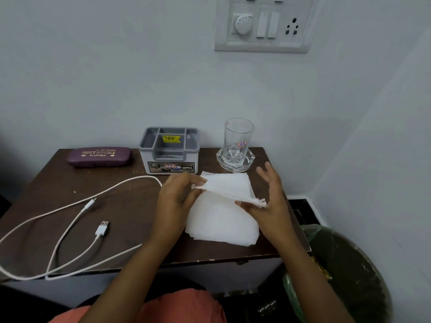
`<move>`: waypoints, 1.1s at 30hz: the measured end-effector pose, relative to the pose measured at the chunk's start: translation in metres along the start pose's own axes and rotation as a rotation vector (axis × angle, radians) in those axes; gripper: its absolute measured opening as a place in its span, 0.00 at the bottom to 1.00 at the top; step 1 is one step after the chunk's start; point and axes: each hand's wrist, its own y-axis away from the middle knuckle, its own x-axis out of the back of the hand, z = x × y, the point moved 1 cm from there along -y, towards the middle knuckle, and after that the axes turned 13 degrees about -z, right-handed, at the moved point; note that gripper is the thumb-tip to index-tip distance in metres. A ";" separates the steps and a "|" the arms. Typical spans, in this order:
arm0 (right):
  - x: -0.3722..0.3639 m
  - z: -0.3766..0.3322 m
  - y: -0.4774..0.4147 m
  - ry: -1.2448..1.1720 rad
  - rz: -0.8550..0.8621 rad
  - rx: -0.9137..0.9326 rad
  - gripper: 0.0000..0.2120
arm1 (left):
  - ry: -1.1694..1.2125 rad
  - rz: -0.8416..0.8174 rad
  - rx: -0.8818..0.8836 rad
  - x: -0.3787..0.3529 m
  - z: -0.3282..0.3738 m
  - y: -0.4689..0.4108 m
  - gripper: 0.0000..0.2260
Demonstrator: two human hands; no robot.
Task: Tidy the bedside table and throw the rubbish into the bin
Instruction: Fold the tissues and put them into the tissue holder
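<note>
A stack of white tissues lies on the right part of the dark brown bedside table. Just above the stack, both hands hold a folded white tissue. My left hand pinches its left corner. My right hand pinches its right corner with the thumb, the other fingers spread upward. The green-lined bin stands on the floor to the right of the table.
A white USB cable sprawls over the table's left half. At the back stand a purple spectacle case, a grey compartment box and a clear glass in a glass dish. A switchboard hangs on the wall.
</note>
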 end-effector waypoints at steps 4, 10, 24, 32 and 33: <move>0.007 0.006 -0.003 0.010 -0.077 0.061 0.15 | 0.297 -0.073 0.071 0.001 0.006 -0.005 0.12; 0.008 -0.007 -0.012 -0.217 -0.162 -0.081 0.07 | 0.708 -0.175 0.293 0.000 0.012 -0.026 0.15; 0.013 -0.027 -0.002 -0.625 -0.327 -0.380 0.11 | 0.788 -0.476 0.575 0.014 0.007 -0.004 0.12; 0.028 -0.071 -0.001 -0.308 -0.470 -0.114 0.20 | 0.838 -0.448 0.513 0.046 0.015 0.005 0.25; 0.027 -0.076 0.001 -0.324 -0.489 -0.077 0.21 | 0.851 -0.442 0.490 0.049 0.017 0.006 0.28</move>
